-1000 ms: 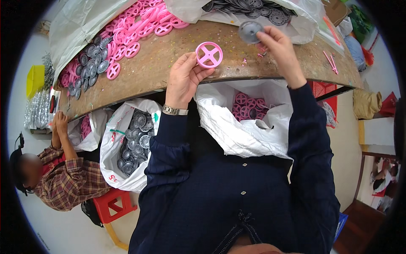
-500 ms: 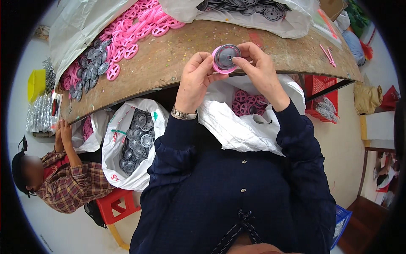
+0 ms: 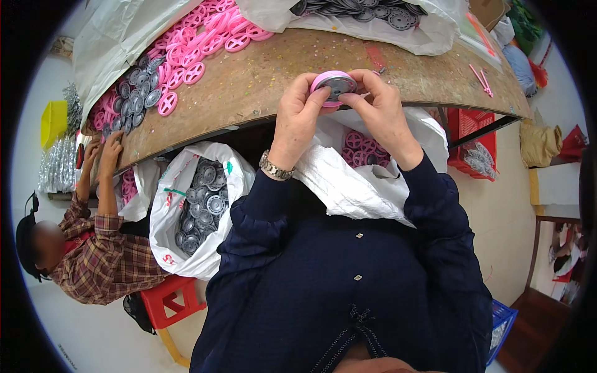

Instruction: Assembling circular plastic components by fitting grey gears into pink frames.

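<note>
Over the table's front edge, my left hand point(image 3: 297, 117) and my right hand point(image 3: 384, 113) grip a toy wheel between them. It consists of a round grey disc point(image 3: 337, 82) set against a pink spoked ring point(image 3: 318, 79), whose rim shows around it. Both thumbs press on the grey face, while the fingers curl behind the ring and are partly hidden. Below my hands, a white sack point(image 3: 333, 177) holds pink spoked rings point(image 3: 360, 149). A heap of pink rings point(image 3: 193, 56) lies on the table point(image 3: 249, 87) at the left, beside piled grey discs point(image 3: 137, 93).
A white sack of grey discs point(image 3: 202, 205) stands at the left by a red stool point(image 3: 171, 301). Another person point(image 3: 106, 248) reaches onto the table's left end. Black discs point(image 3: 367, 12) lie on white sheeting at the back. Pink sticks point(image 3: 482, 81) and a red crate point(image 3: 466, 133) are at the right.
The held disc and ring have tilted, and my left thumb has moved onto the grey face. The other person's hands have moved up onto the table toward the grey discs.
</note>
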Demonstrator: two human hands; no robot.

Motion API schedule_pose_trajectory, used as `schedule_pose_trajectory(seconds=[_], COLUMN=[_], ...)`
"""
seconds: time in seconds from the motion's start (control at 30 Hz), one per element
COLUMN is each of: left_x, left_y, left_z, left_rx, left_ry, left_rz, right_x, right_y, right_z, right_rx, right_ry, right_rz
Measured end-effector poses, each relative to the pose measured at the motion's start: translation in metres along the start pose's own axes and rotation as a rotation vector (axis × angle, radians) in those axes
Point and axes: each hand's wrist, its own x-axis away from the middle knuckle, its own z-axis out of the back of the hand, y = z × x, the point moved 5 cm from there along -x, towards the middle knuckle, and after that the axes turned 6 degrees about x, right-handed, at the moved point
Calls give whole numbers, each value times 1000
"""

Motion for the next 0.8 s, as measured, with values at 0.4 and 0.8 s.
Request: schedule_pose_trajectory(seconds=[0.4, 0.8], left_x=[6, 6], left_y=[2, -4], left_z=[-11, -4], left_rx=[42, -307], left_ry=[-25, 29], left_rz=[34, -196], right_x=[3, 7], right_y=[5, 14], right_z=[3, -1], right_rx=[-91, -148], right_ry=[15, -36], right_rz=[-5, -65])
